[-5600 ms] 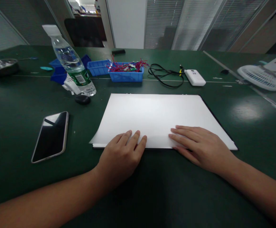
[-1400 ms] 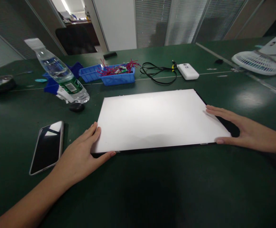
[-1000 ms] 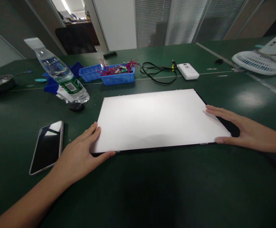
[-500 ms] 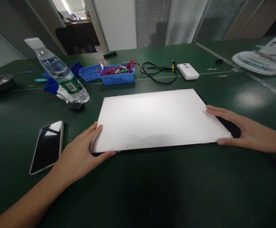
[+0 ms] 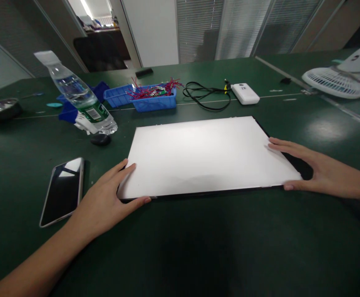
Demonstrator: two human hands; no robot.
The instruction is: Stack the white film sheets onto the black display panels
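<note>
A flat white rectangular panel (image 5: 204, 156) with a thin black edge lies on the dark green table (image 5: 198, 247) in front of me. My left hand (image 5: 108, 198) grips its near left corner, thumb along the front edge and fingertips on the left side and white face. At the near right corner, my right hand (image 5: 306, 165) holds the panel the same way, its thumb at the front edge and fingers on the right side. A smartphone (image 5: 62, 192) lies face up just left of my left hand, its screen dark with a reflection.
A water bottle (image 5: 77, 93) stands at the back left near a black computer mouse (image 5: 100, 139). Behind the panel are blue bins (image 5: 155, 104) with red wires, a coiled black cable (image 5: 209, 97) and a white box (image 5: 245, 94). A white fan (image 5: 334, 82) is at far right.
Almost nothing differs. The fingertips of my left hand have shifted very slightly right on the panel; the panel and my right hand look the same.
</note>
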